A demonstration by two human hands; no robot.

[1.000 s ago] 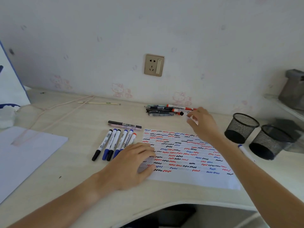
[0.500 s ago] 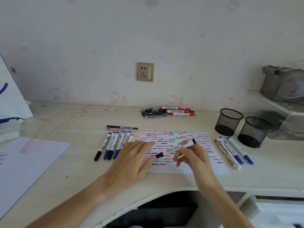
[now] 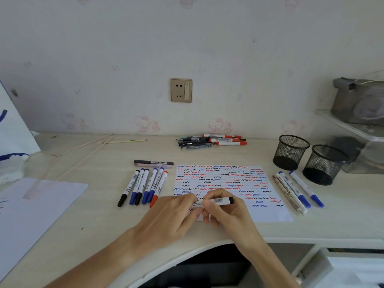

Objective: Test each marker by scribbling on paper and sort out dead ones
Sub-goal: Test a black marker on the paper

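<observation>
A white marker (image 3: 216, 201) with a barcode label and a black end is lying nearly level just above the near left corner of the scribble paper (image 3: 270, 213), and both hands are meeting on it. The right hand (image 3: 225, 213) is grasping the barrel with thumb and curled fingers, the black end sticking out to the right past its knuckles. The left hand (image 3: 172, 219) is pinching the marker's left end, its fingertips (image 3: 194, 199) curled over it (the cap itself is hidden beneath them, so whether it is on or off cannot be told). The paper is lying flat on the desk (image 3: 93, 215), covered with rows of short red, blue and black squiggles. To its left, a row of six capped markers (image 3: 143, 187) is lying side by side, caps toward the person: one black, four blue or dark, one red, with a black pen (image 3: 153, 162) lying crosswise just beyond them. To the paper's right, a smaller group of markers (image 3: 297, 189) is lying slanted, two with blue caps showing. Farther back, near the wall, a pile of pens and red-capped markers (image 3: 214, 140) is resting, and two black mesh cups (image 3: 307, 159) are standing at the right. A large white sheet (image 3: 31, 215) is lying at the far left.
</observation>
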